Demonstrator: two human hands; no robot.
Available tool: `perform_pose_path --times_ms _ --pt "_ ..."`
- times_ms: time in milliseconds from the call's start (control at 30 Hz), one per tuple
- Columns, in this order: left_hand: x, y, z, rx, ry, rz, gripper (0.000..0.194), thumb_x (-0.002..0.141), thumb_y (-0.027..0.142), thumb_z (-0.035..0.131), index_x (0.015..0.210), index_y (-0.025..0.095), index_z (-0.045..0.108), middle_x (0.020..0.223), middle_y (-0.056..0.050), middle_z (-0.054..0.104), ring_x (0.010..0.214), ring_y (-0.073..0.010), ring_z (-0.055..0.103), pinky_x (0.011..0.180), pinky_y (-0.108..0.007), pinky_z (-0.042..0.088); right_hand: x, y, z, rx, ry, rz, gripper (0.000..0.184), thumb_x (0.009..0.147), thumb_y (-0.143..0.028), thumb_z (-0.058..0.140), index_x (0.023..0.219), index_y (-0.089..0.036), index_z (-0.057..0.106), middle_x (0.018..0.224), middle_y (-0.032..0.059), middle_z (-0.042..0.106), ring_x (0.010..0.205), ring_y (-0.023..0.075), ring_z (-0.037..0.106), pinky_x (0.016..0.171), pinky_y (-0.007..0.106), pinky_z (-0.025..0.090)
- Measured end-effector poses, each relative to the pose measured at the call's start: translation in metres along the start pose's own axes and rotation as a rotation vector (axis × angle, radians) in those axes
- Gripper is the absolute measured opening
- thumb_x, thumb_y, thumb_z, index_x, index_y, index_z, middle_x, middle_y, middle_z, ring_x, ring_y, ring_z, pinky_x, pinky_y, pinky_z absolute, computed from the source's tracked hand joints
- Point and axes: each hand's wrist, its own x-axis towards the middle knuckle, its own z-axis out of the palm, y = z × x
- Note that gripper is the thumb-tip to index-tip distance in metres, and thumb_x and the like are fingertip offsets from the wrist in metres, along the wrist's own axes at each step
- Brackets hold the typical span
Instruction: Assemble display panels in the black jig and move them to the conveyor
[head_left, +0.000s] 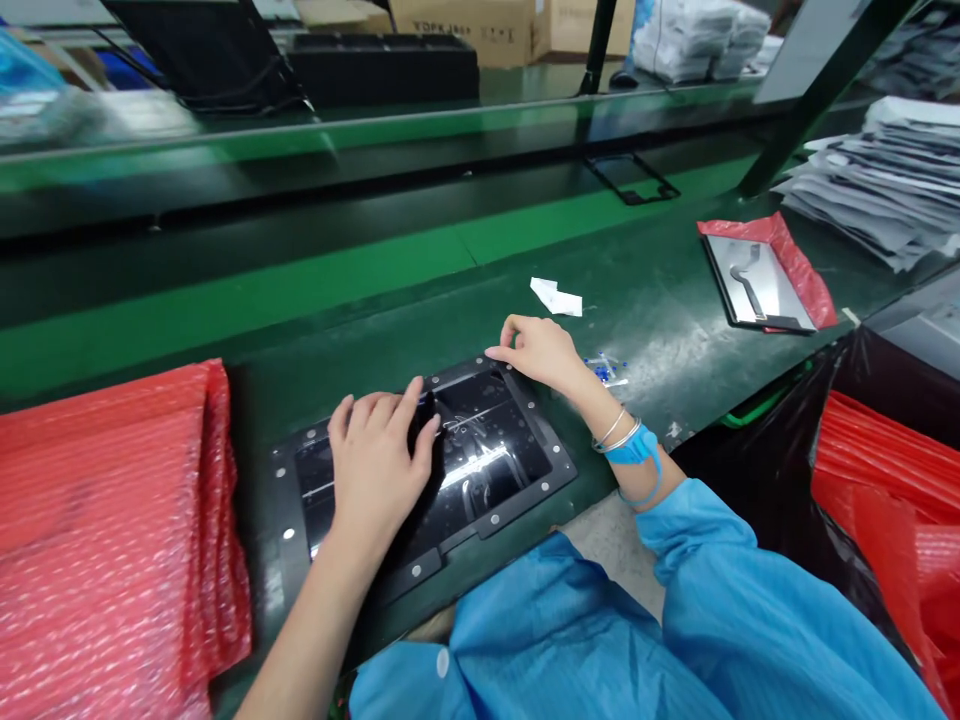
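A glossy dark screen panel [495, 450] lies within a black frame [493, 520] dotted with silver round spots, flat on the green bench. My left hand [379, 455] rests on the panel's left half with its fingers apart, covering part of the screen and the frame's far edge. At the frame's far right corner is my right hand [541, 350], thumb and forefinger curled together. Whatever they pinch, if anything, is too small to make out. Small blue-tipped bits [604, 370] lie beside my right wrist, and a piece of white paper [556, 297] lies beyond that hand.
Red bubble-wrap bags [112, 530] are stacked at the left. On the right are another panel [750, 280] on a red bag, a pile of grey-white sheets [885, 180] and a black-lined bin [780, 480]. A thin black frame [634, 190] lies farther back.
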Motion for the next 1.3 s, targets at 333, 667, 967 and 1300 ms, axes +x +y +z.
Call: perform_pose_path --times_ms 333,667,967,1300 --pt "-0.005 0.008 -0.018 -0.060 0.193 -0.058 0.034 0.093 0.039 0.052 0.115 0.015 0.058 0.112 -0.016 0.066 0.110 -0.0345 0.055 0.097 -0.050 0.038 -0.005 0.000 0.005 0.426 -0.195 -0.160 0.041 0.082 -0.056 0.062 0.065 -0.019 0.052 0.058 -0.0054 0.044 0.059 0.0106 0.041 0.060 0.026 0.028" --pt "-0.049 -0.037 -0.043 -0.978 0.509 -0.805 0.030 0.081 0.049 0.067 0.087 0.020 0.071 0.087 -0.005 0.073 0.092 -0.0254 0.067 0.094 -0.044 0.052 -0.019 -0.003 0.008 0.750 -0.201 -0.211 0.071 0.067 -0.084 0.058 0.053 -0.022 0.026 0.058 -0.0059 0.021 0.056 0.0082 0.020 0.054 0.027 0.019" --pt "-0.028 -0.044 -0.058 -1.290 0.893 -0.967 0.016 0.076 0.029 0.073 0.064 0.020 0.067 0.070 0.004 0.072 0.069 -0.0166 0.066 0.089 -0.038 0.059 -0.020 -0.006 0.006 0.932 -0.421 -0.242 0.047 0.067 -0.060 0.079 0.080 -0.020 0.060 0.067 -0.0024 0.061 0.063 0.0128 0.060 0.056 0.023 0.044" --pt "-0.016 -0.041 -0.049 -1.428 0.601 -1.025 0.031 0.062 0.043 0.084 0.079 0.020 0.072 0.081 0.001 0.075 0.073 -0.0170 0.069 0.062 -0.023 0.059 -0.010 -0.002 0.009 1.148 -0.307 -0.116 0.046 0.065 -0.057 0.082 0.074 -0.017 0.061 0.059 0.0016 0.068 0.049 0.0158 0.066 0.043 0.022 0.044"
